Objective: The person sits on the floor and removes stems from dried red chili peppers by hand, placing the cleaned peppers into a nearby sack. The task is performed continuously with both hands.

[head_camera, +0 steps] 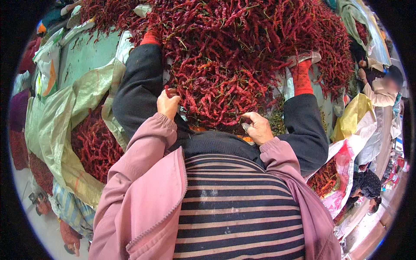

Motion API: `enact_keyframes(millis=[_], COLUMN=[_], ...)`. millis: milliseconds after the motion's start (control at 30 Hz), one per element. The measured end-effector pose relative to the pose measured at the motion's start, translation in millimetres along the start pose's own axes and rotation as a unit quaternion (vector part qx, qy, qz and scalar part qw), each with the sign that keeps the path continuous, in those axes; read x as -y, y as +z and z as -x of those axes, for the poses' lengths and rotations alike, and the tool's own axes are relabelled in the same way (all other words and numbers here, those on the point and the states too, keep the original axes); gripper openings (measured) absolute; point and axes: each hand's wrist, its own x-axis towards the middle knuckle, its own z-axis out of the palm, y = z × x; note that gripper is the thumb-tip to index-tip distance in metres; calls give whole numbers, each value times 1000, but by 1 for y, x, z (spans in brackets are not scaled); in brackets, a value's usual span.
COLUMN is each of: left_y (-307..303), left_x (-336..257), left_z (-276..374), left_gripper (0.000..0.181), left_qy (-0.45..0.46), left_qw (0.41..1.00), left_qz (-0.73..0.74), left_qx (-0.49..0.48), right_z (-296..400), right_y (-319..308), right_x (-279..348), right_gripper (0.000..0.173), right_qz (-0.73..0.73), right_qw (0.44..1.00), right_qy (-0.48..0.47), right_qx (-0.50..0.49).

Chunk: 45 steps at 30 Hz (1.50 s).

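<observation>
Dried red chili peppers (224, 94) lie in a large heap between my legs and spread away in front of me. At the heap's left side, my left hand (169, 103) pinches a short dark-red piece, seemingly a chili pepper (167, 90), between its fingertips. My right hand (259, 129) is at the near right edge of the heap, its curled fingers by the peppers. Something greyish covers or lies against the thumb of that hand. Whether it grips a pepper stem is too small to tell.
On my left stands an open woven sack (53, 120) of red chili peppers. A white-and-pink sack (346, 169) with peppers is on my right, near a yellow sack (354, 113). Stems and scraps (277, 118) lie by my right leg. Other people sit at both sides.
</observation>
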Motion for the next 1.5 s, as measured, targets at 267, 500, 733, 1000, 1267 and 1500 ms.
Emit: enact_keyframes(millis=[267, 500, 733, 1000, 1267, 1500], left_y=[30, 40, 58, 40, 17, 4], left_x=[19, -1, -92, -146, -141, -124], left_z=[-27, -23, 10, 33, 70, 92], left_gripper=[42, 30, 19, 11, 6, 6], left_qy=[-99, -60, 96, 231, 68, 111], left_qw=[968, 993, 962, 947, 917, 882], left_qz=[-227, -61, 144, 114, 276, 224], left_qx=[37, 86, 210, 193, 280, 399], right_z=[1, 3, 6, 10, -16, -33], right_y=[4, 3, 2, -1, -24, -41], right_x=[-4, -4, -6, 6, 71, 91], right_gripper=[26, 25, 26, 22, 18, 15], right_qz=[-36, -43, -51, -77, -283, -532], right_qw=[999, 998, 999, 997, 959, 841], right_qy=[-4, 23, -4, -18, 14, 95], right_qx=[12, 33, 15, -5, -16, -33])
